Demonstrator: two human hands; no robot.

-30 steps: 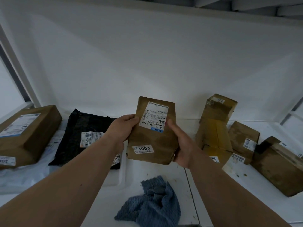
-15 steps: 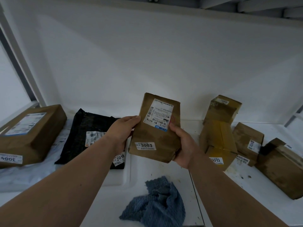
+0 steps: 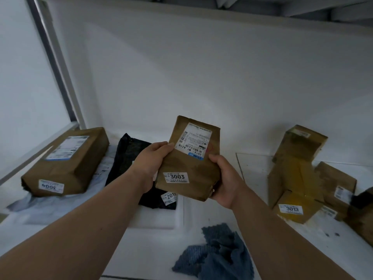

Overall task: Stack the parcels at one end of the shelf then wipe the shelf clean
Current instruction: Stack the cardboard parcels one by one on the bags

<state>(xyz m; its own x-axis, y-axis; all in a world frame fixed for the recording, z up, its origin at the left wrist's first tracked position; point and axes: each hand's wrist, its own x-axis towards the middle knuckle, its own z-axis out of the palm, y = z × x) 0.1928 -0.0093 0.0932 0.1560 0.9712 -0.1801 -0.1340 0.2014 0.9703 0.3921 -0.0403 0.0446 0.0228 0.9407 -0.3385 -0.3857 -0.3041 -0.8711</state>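
1. Right now we hold a brown paper parcel (image 3: 189,158) in the air above the white shelf (image 3: 153,247), gripped from both sides.
2. Our left hand (image 3: 150,164) curls round its left edge, thumb on the front face near the shipping label.
3. Our right hand (image 3: 226,178) cups the lower right corner, fingers wrapped under and behind it.
4. The parcel stands nearly upright, tilted slightly to the right, with a sticker reading 3003 at its lower front.
5. Behind our left hand a black mailing bag (image 3: 131,158) lies flat on the shelf, partly hidden by the wrist and the parcel.
6. Further left of the grip a long brown box (image 3: 66,162) marked 3004 rests on pale plastic bags (image 3: 50,203).
7. Below the grip, towards us, a crumpled blue cloth (image 3: 218,253) lies on the shelf, apart from every parcel.
8. To the right of the grip a yellow-brown box (image 3: 292,190) marked 3013 sits with a smaller box (image 3: 298,144) stacked on top of it.
9. Just beside that, another brown box (image 3: 335,184) touches it, and a darker box (image 3: 363,215) is cut off at the right edge.
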